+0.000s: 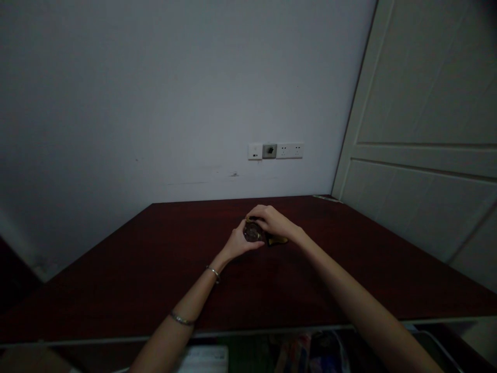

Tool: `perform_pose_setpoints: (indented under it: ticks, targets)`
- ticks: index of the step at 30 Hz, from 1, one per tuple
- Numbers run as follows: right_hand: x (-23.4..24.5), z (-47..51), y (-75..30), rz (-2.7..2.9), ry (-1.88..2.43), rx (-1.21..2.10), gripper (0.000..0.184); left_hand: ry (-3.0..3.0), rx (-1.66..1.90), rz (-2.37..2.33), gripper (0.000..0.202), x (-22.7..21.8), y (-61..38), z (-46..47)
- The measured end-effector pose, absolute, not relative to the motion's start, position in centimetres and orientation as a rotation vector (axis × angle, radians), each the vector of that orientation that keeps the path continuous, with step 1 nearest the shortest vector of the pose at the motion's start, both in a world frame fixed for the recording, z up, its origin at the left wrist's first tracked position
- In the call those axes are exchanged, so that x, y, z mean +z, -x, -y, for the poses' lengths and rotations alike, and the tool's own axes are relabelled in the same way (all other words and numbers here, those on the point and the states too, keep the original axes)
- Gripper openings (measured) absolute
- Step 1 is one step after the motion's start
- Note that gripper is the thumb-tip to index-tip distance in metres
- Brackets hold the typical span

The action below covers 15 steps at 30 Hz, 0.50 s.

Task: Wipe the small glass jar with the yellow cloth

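A small, round, dark brown object (pixel 253 232), perhaps a clear jar or cup seen from above, is near the middle of the dark red table. My left hand (pixel 237 242) curls around its left and near sides, with the thumb along the front. Over its far right side reaches my right hand (pixel 272 220), its fingers bent and pressed together at the far rim. Something small and yellowish shows by those fingertips, too dim to name. Just below the right hand lies a flat black-and-yellow item (pixel 277 241), perhaps a packet, partly hidden by that hand.
The dark red tabletop (pixel 155 269) runs back to a pale wall with sockets and switches (pixel 275 151). A white panelled door (pixel 419 155) stands on the right. Under the table's front edge are a white box (pixel 205 359) and several dim items.
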State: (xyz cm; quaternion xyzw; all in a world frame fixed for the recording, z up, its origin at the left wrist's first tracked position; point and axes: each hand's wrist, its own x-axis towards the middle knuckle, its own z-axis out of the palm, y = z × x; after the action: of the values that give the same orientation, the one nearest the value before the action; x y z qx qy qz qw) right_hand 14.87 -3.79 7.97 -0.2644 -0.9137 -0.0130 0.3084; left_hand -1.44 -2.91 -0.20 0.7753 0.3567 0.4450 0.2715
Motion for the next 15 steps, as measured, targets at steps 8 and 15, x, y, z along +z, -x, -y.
perform_pose_setpoints:
  ticks: [8, 15]
  targets:
    - [7.8, 5.7, -14.8, 2.473, 0.7, -0.058, 0.03, -2.084, 1.207, -1.035, 0.064, -0.4, 1.3, 2.9]
    - [6.8, 2.9, -15.1, 2.37, 0.765, 0.009, 0.027, -2.112, 1.172, -1.175, 0.074, -0.3, 1.4, 3.2]
